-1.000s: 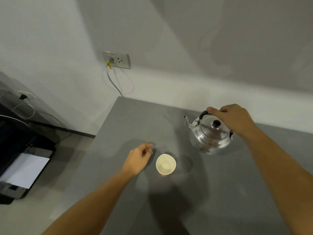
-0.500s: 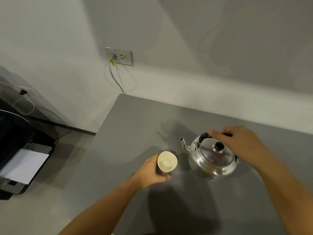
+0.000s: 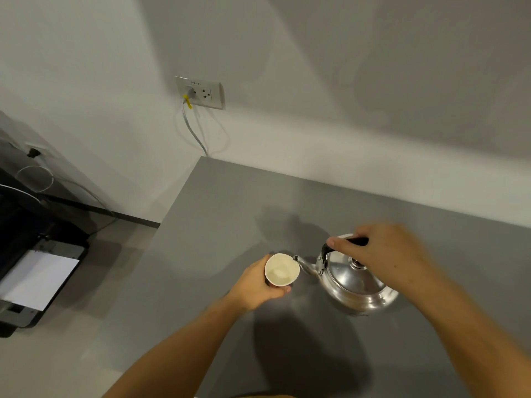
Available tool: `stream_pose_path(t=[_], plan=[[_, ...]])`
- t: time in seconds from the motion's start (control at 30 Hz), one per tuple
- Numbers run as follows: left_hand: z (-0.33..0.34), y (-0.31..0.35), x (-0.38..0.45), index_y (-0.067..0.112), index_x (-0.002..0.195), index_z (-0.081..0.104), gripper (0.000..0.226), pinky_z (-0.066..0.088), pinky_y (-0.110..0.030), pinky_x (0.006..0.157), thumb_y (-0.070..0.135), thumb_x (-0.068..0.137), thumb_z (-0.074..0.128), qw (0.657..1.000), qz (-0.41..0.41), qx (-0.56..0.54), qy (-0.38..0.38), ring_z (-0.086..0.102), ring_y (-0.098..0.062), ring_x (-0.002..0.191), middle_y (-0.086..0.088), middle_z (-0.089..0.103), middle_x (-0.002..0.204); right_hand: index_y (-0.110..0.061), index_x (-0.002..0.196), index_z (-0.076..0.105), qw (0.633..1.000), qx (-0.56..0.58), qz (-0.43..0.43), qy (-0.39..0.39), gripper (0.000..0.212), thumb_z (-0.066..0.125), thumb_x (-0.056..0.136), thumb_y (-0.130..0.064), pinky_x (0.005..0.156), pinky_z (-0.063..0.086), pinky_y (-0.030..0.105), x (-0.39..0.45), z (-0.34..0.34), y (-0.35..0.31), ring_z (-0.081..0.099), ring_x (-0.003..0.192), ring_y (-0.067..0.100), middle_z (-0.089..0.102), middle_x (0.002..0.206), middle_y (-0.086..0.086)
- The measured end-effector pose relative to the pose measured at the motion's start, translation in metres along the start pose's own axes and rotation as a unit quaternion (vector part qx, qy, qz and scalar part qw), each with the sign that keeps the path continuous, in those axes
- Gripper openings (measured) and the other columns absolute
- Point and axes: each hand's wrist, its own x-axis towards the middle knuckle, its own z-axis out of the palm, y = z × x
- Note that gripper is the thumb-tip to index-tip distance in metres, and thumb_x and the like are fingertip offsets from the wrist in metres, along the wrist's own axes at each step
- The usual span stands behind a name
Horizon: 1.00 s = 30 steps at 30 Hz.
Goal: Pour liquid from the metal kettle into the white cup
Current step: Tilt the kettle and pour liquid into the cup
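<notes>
The white cup (image 3: 281, 270) is held above the grey table (image 3: 230, 214), with my left hand (image 3: 258, 285) wrapped around its side from below left. The shiny metal kettle (image 3: 352, 285) is lifted and tilted left, its spout tip touching the cup's right rim. My right hand (image 3: 385, 254) grips the kettle's black handle from above and hides most of it. The lid with its dark knob stays on. I cannot tell whether liquid is flowing; the cup's inside looks pale.
The table's left edge runs down from the wall corner. A wall socket (image 3: 201, 92) with a plugged cable (image 3: 192, 130) sits above that corner. A black printer (image 3: 37, 280) with white paper stands on the floor at the left.
My left hand closed on the cup and raised it. My right hand lifted the kettle, brought it nearer and tilted it until the spout met the cup's rim.
</notes>
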Motion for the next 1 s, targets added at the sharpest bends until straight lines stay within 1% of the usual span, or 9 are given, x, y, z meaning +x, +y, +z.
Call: stream_pose_path(t=[0.2, 0.3, 0.47, 0.57, 0.63, 0.7, 0.8, 0.9, 1.0], plan=[[0.001, 0.001, 0.0, 0.063, 0.113, 0.055, 0.063, 0.042, 0.002, 0.08, 0.034, 0.07, 0.091, 1.0, -0.003, 0.004, 0.003, 0.065, 0.013, 0.103, 0.034, 0.069, 0.111, -0.019, 0.051, 0.054, 0.996, -0.089, -0.023, -0.024, 0.062, 0.059, 0.073, -0.077, 0.042, 0.031, 0.028, -0.001, 0.003, -0.028, 0.055, 0.048, 0.018, 0.057, 0.048, 0.001], [0.001, 0.001, -0.001, 0.066, 0.111, 0.053, 0.064, 0.042, 0.002, 0.079, 0.033, 0.07, 0.091, 1.0, -0.004, 0.002, 0.005, 0.064, 0.014, 0.102, 0.036, 0.068, 0.109, -0.018, 0.053, 0.055, 0.99, -0.132, -0.032, -0.028, 0.059, 0.062, 0.077, -0.071, 0.041, 0.028, 0.028, 0.0, 0.006, -0.041, 0.053, 0.049, 0.018, 0.055, 0.049, 0.0], [0.002, 0.004, -0.001, 0.056, 0.113, 0.054, 0.059, 0.043, 0.0, 0.078, 0.033, 0.071, 0.09, 1.0, 0.002, 0.003, 0.011, 0.065, 0.013, 0.099, 0.034, 0.067, 0.11, -0.018, 0.053, 0.051, 0.982, -0.182, -0.042, -0.029, 0.057, 0.062, 0.08, -0.067, 0.043, 0.027, 0.027, 0.002, 0.009, -0.057, 0.049, 0.049, 0.017, 0.054, 0.053, 0.0], [0.003, 0.003, -0.001, 0.043, 0.122, 0.058, 0.061, 0.044, 0.0, 0.079, 0.034, 0.071, 0.09, 1.0, 0.004, 0.0, 0.012, 0.064, 0.012, 0.101, 0.032, 0.068, 0.111, -0.018, 0.054, 0.053, 0.977, -0.205, -0.045, -0.027, 0.053, 0.063, 0.08, -0.064, 0.043, 0.027, 0.026, 0.003, 0.011, -0.065, 0.047, 0.049, 0.017, 0.053, 0.054, 0.0], [0.004, 0.002, 0.0, 0.036, 0.127, 0.06, 0.064, 0.044, 0.001, 0.078, 0.033, 0.071, 0.09, 1.0, 0.003, -0.003, 0.011, 0.064, 0.012, 0.101, 0.027, 0.071, 0.108, -0.018, 0.054, 0.052, 0.976, -0.21, -0.047, -0.026, 0.052, 0.062, 0.08, -0.062, 0.044, 0.027, 0.026, 0.003, 0.013, -0.069, 0.045, 0.048, 0.016, 0.051, 0.054, -0.001], [0.004, 0.001, 0.0, 0.035, 0.129, 0.059, 0.066, 0.043, 0.002, 0.078, 0.032, 0.071, 0.091, 1.0, 0.003, 0.002, 0.01, 0.063, 0.013, 0.102, 0.022, 0.072, 0.11, -0.019, 0.053, 0.047, 0.975, -0.214, -0.05, -0.03, 0.053, 0.061, 0.08, -0.063, 0.045, 0.026, 0.027, 0.003, 0.013, -0.072, 0.041, 0.047, 0.014, 0.049, 0.055, -0.002], [0.003, 0.0, 0.001, 0.033, 0.129, 0.059, 0.066, 0.044, 0.001, 0.079, 0.03, 0.071, 0.091, 1.0, 0.002, 0.007, 0.006, 0.064, 0.008, 0.103, 0.016, 0.073, 0.112, -0.019, 0.051, 0.044, 0.974, -0.22, -0.054, -0.028, 0.055, 0.062, 0.08, -0.062, 0.043, 0.023, 0.026, 0.005, 0.014, -0.076, 0.039, 0.046, 0.013, 0.047, 0.053, -0.002], [0.003, 0.0, 0.001, 0.032, 0.129, 0.059, 0.066, 0.045, -0.001, 0.079, 0.027, 0.072, 0.09, 1.0, 0.002, 0.007, 0.003, 0.066, 0.003, 0.103, 0.015, 0.073, 0.112, -0.019, 0.05, 0.042, 0.971, -0.231, -0.06, -0.02, 0.053, 0.063, 0.08, -0.057, 0.043, 0.022, 0.026, 0.007, 0.017, -0.08, 0.036, 0.045, 0.014, 0.044, 0.052, -0.003], [0.003, 0.001, 0.001, 0.031, 0.128, 0.06, 0.064, 0.044, -0.001, 0.078, 0.025, 0.072, 0.09, 1.0, 0.002, 0.005, 0.001, 0.065, 0.005, 0.103, 0.015, 0.073, 0.112, -0.019, 0.051, 0.041, 0.969, -0.24, -0.06, -0.019, 0.05, 0.063, 0.08, -0.054, 0.043, 0.02, 0.026, 0.009, 0.018, -0.084, 0.034, 0.045, 0.014, 0.043, 0.053, -0.003]])
